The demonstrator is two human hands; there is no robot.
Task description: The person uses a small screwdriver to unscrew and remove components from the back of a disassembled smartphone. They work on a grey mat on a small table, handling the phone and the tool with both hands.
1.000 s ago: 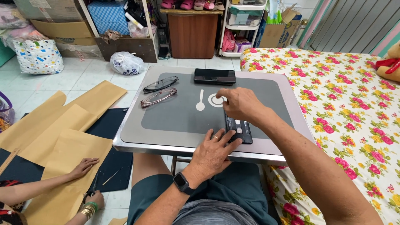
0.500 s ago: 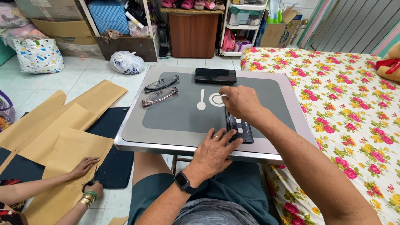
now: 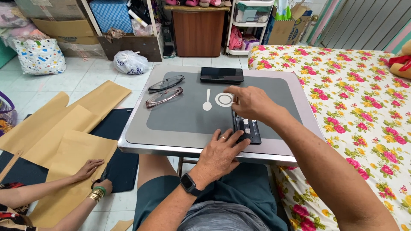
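Black remote point(image 3: 248, 128) lies near the table point(image 3: 141, 147) front edge. Left hand point(image 3: 220, 152) flat, steadying its near end; right hand point(image 3: 250, 102) loosely curled over its far end, holding nothing. Best keep it pinned firmly.

1. One camera only, worn on my head — it looks forward and steeply down over my lap.
2. It sits close above the small grey metal-edged folding table point(image 3: 171, 143), my forearms entering from below.
3. Its upper edge takes in the tiled floor and clutter — farther off.
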